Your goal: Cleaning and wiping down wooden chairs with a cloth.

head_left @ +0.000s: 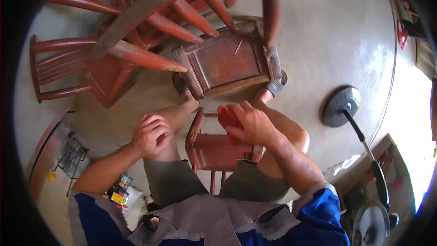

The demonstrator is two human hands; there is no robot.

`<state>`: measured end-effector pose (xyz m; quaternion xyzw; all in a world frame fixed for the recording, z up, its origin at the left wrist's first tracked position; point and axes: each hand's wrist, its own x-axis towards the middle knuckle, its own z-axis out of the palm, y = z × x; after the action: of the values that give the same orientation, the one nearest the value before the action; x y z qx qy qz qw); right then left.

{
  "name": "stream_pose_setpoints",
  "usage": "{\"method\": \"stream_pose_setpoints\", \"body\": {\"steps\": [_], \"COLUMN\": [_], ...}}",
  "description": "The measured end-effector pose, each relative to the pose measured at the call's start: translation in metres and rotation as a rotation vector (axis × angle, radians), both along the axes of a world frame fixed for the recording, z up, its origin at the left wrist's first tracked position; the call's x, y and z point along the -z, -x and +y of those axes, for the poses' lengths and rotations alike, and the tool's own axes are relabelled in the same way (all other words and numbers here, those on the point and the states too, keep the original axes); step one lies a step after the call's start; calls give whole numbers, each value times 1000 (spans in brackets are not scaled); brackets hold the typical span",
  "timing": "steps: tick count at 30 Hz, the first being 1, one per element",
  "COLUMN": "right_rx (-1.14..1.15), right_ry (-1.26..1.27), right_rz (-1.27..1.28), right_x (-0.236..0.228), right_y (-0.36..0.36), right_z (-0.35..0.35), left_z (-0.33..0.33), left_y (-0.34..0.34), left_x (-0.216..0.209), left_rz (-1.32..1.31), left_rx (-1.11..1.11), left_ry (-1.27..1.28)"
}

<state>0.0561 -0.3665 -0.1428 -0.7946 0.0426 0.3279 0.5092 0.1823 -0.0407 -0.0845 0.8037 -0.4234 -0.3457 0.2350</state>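
Observation:
My right hand (252, 123) grips a folded red piece, cloth or abrasive pad (226, 116), just above a small red wooden stool (214, 151) that I sit on, between my knees. My left hand (151, 134) rests curled on my left knee and holds nothing I can see. In front of my feet lies a worn red-brown wooden chair (227, 61) tipped so that its square seat panel faces up at me, with a thin pale splinter on it. One chair leg (271, 7) rises toward the camera.
Several other red wooden chairs (91, 64) are stacked at the upper left. A standing fan (371, 221) and its round dark base (341, 105) are at the right on the concrete floor. A small wire rack (73, 152) and coloured packets (119, 191) lie at the left.

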Motion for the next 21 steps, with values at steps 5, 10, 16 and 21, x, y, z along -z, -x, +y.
{"method": "stream_pose_setpoints", "body": {"steps": [5, 10, 16, 21], "right_rx": [426, 1117, 1777, 1944], "right_ry": [74, -112, -360, -42], "right_rz": [113, 152, -19, 59], "right_x": [17, -58, -168, -145], "right_y": [31, 54, 137, 249], "right_z": [17, 16, 31, 86], "left_z": [-8, -9, -3, -40], "left_y": [26, 45, 22, -11], "left_x": [-7, -2, -41, -86], "left_rz": [-31, -202, 60, 145], "left_rx": [24, 176, 326, 222], "left_ry": [-53, -198, -230, -451]}}
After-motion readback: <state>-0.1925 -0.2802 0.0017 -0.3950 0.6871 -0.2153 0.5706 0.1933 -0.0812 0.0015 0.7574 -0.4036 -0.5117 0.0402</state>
